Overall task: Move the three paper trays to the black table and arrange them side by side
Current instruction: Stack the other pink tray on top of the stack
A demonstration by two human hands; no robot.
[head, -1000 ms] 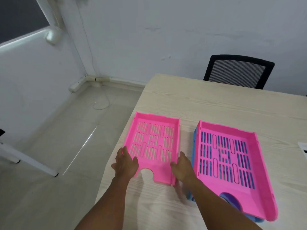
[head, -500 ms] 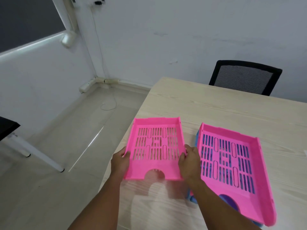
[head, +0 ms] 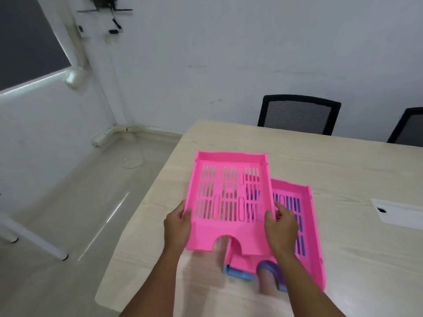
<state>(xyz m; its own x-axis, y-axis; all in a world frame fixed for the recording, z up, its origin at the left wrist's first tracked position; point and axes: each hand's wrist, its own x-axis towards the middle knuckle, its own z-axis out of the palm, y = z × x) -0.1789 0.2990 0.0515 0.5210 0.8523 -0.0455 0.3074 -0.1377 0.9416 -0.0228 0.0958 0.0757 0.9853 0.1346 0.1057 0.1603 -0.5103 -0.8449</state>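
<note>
Pink trays: two; one (head: pixel 229 197) clamped in left grip (head: pixel 177 227) and right grip (head: pixel 280 227); blue tray (head: pixel 238 272): one.

We see the lifted tray (head: pixel 229 197) held above the counter (head: pixel 343 170), overlapping the left part of the stacked trays (head: pixel 306 234) that lie on it to the right. The left hand (head: pixel 177 227) grips its left edge, the right hand (head: pixel 281 227) its right edge. Two chairs (head: pixel 299 114) stand at the counter's far side; the floor (head: pixel 57 202) lies left.

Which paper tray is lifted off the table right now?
The pink tray held by both hands; the other pink tray lies stacked on the blue one.
</note>
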